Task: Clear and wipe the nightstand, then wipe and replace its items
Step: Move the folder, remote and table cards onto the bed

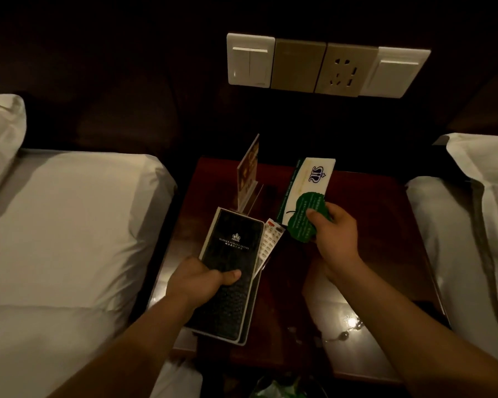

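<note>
left bed [64, 225] white | right bed [437, 239] white | switch-and-socket panel [325, 66] on wall

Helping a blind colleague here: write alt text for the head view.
A person's left hand grips a black hotel folder with a remote control under it, while the right hand holds a green leaf-shaped card overlapping a white crested packet, above a wooden nightstand. A sign holder stands upright on it.

The black folder [230, 248] carries a white crown emblem and, under it, a line of capitals that seems to end in "HOTEL" — the rest is too small to read. The white-and-green box [316, 176] bears a dark crown emblem. White print on the green leaf-shaped card [299, 225] and the marks on the remote control [270, 239] are illegible.
</note>
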Action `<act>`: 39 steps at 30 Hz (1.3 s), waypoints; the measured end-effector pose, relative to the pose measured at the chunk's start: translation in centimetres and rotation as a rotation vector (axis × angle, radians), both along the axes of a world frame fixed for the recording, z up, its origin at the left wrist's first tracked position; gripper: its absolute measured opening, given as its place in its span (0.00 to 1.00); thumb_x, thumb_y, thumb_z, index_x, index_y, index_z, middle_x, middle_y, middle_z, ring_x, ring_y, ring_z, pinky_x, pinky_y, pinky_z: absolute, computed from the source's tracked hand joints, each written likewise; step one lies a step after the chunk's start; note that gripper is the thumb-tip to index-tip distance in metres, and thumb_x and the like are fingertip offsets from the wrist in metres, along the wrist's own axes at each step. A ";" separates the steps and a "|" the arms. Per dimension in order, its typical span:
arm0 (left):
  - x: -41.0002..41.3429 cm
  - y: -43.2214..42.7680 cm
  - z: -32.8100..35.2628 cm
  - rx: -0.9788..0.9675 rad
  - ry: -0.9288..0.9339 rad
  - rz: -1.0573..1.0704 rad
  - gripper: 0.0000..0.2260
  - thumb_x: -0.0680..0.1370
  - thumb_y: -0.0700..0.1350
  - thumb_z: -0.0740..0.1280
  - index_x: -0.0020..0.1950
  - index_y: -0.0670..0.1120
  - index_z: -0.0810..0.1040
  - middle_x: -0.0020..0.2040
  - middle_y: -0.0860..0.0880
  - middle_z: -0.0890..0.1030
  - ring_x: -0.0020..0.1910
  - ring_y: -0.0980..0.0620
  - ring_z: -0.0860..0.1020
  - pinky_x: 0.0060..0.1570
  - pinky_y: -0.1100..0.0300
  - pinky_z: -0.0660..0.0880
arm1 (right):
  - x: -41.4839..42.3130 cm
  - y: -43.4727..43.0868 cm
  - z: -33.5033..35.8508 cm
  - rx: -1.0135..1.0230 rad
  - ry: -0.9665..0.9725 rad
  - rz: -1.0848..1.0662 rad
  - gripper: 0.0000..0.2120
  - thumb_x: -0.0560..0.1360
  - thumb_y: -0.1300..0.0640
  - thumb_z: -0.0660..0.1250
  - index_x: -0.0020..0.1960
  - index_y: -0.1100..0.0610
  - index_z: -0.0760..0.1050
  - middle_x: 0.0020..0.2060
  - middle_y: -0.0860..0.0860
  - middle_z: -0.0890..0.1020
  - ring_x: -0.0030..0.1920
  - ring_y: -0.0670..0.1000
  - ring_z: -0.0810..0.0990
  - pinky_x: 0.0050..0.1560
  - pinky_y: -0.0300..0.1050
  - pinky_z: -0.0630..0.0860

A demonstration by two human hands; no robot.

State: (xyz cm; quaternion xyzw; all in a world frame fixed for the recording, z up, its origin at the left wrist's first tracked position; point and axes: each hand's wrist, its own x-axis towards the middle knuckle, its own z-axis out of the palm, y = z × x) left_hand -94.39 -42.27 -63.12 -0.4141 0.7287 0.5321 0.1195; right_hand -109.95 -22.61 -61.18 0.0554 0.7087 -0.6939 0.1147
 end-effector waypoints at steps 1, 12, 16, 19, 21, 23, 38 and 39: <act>0.3 0.4 0.1 -0.019 0.018 0.033 0.11 0.64 0.53 0.83 0.39 0.51 0.84 0.34 0.59 0.85 0.38 0.58 0.83 0.41 0.61 0.79 | 0.4 0.2 0.3 -0.009 -0.004 0.004 0.07 0.79 0.61 0.67 0.52 0.51 0.81 0.48 0.52 0.86 0.48 0.52 0.86 0.46 0.49 0.84; 7.7 2.2 0.2 0.154 0.247 0.467 0.25 0.62 0.49 0.84 0.56 0.49 0.83 0.49 0.47 0.87 0.48 0.46 0.86 0.54 0.45 0.82 | 4.2 1.0 3.2 -0.039 0.000 0.119 0.10 0.79 0.62 0.66 0.58 0.56 0.81 0.50 0.54 0.86 0.49 0.54 0.86 0.49 0.54 0.83; 10.6 1.9 1.1 0.183 0.311 0.551 0.27 0.60 0.50 0.83 0.57 0.50 0.83 0.51 0.49 0.88 0.50 0.46 0.86 0.56 0.45 0.81 | 6.0 0.8 4.4 -0.072 0.022 0.150 0.09 0.79 0.62 0.66 0.54 0.51 0.82 0.48 0.50 0.87 0.48 0.51 0.87 0.44 0.47 0.83; 13.4 1.7 2.3 0.129 0.350 0.600 0.22 0.62 0.47 0.83 0.55 0.52 0.83 0.47 0.52 0.88 0.46 0.51 0.87 0.46 0.54 0.82 | 7.9 0.1 5.2 -0.098 0.014 0.213 0.10 0.79 0.62 0.67 0.56 0.52 0.82 0.49 0.50 0.87 0.49 0.51 0.87 0.43 0.44 0.84; 15.3 1.6 3.0 0.096 0.363 0.631 0.22 0.61 0.48 0.83 0.54 0.52 0.83 0.45 0.53 0.88 0.44 0.52 0.87 0.42 0.58 0.81 | 9.5 -0.8 5.5 -0.115 -0.012 0.267 0.10 0.78 0.62 0.67 0.56 0.53 0.82 0.49 0.51 0.87 0.48 0.51 0.87 0.42 0.43 0.83; 17.3 1.4 3.7 0.078 0.347 0.687 0.28 0.56 0.53 0.83 0.55 0.51 0.83 0.46 0.51 0.88 0.44 0.50 0.87 0.45 0.55 0.82 | 11.4 -2.1 5.7 -0.123 -0.044 0.327 0.10 0.78 0.62 0.67 0.56 0.54 0.82 0.49 0.51 0.87 0.47 0.52 0.87 0.40 0.42 0.83; 39.4 -5.0 4.8 -0.015 0.342 1.043 0.24 0.62 0.50 0.83 0.54 0.54 0.78 0.49 0.50 0.85 0.47 0.48 0.85 0.40 0.56 0.81 | 30.2 -17.4 6.0 -0.065 -0.113 0.758 0.10 0.77 0.64 0.68 0.52 0.52 0.84 0.47 0.53 0.88 0.47 0.54 0.87 0.46 0.50 0.84; 41.2 -5.4 4.8 -0.014 0.341 1.070 0.25 0.62 0.51 0.83 0.55 0.53 0.78 0.50 0.50 0.85 0.47 0.48 0.84 0.41 0.55 0.81 | 31.9 -18.5 6.0 -0.058 -0.109 0.792 0.11 0.77 0.64 0.68 0.52 0.51 0.84 0.47 0.53 0.88 0.47 0.54 0.87 0.46 0.49 0.84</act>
